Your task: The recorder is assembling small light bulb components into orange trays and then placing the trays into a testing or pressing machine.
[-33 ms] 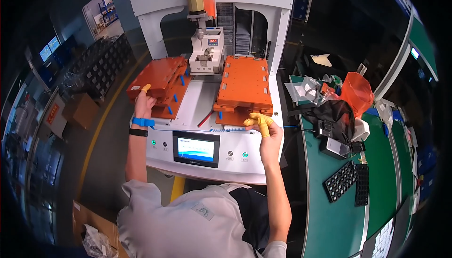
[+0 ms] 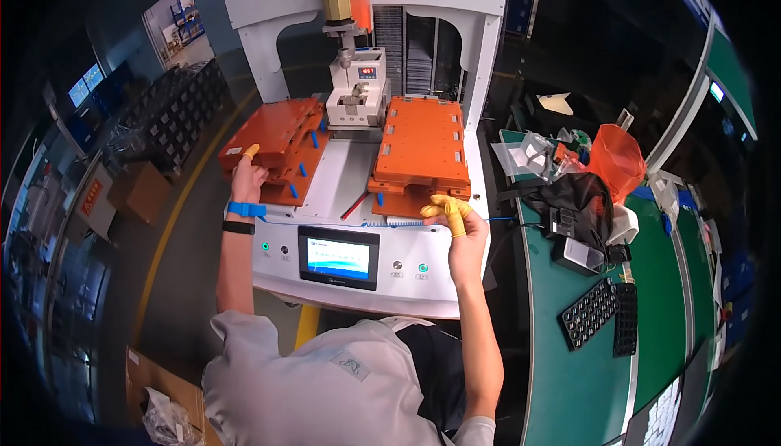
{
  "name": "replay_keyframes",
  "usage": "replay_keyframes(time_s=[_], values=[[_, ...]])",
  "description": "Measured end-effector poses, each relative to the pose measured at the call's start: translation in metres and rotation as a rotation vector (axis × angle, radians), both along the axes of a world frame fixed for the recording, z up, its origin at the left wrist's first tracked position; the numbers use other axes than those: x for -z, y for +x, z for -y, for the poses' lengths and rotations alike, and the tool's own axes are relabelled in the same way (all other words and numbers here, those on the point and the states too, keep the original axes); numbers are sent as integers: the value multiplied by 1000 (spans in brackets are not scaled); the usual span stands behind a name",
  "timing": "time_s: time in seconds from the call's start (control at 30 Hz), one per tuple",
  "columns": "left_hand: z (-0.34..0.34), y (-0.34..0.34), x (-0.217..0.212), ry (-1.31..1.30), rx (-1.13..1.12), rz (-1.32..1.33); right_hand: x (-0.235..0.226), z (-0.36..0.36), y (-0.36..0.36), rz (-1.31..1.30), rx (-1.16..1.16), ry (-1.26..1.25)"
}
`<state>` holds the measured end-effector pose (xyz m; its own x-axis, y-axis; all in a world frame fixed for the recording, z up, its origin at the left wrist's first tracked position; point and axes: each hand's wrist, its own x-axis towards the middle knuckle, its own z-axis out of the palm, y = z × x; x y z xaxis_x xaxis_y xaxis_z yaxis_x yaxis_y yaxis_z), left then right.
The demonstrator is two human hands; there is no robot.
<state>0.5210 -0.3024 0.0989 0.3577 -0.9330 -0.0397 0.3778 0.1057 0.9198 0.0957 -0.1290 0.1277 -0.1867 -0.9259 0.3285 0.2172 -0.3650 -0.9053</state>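
On the left of the machine bed sits an orange fixture (image 2: 268, 133), its upper plate raised over a lower plate with blue pegs along the side. My left hand (image 2: 247, 179) grips its front corner, one yellow-cotted finger on top and the others curled at the edge. A second orange fixture (image 2: 423, 141) with metal hinges stands to the right, its upper plate also over a lower one. Just in front of it is my right hand (image 2: 455, 220), yellow finger cots on, fingers bent together; anything between them is hidden. A blue wrist strap (image 2: 246, 209) circles my left wrist, its coiled cord running right.
A screwdriver spindle (image 2: 346, 57) hangs above a white screw feeder (image 2: 358, 92) between the fixtures. The touchscreen panel (image 2: 338, 258) is in front, with buttons either side. On the right, a green bench (image 2: 553, 397) bears bags and black trays (image 2: 591, 313). A red pen-like stick (image 2: 354, 204) lies between the fixtures.
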Motion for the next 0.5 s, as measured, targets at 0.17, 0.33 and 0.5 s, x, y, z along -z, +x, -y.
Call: replay_keyframes(time_s=[0.17,0.33,0.5], values=[[16,31,4,87,121,0,9,4,-11,15,17,-18],[-2,37,-9,210,228,49,15,5,-15,42,14,-4],[-3,47,-4,352,258,201,21,6,-7,45,-5,23]])
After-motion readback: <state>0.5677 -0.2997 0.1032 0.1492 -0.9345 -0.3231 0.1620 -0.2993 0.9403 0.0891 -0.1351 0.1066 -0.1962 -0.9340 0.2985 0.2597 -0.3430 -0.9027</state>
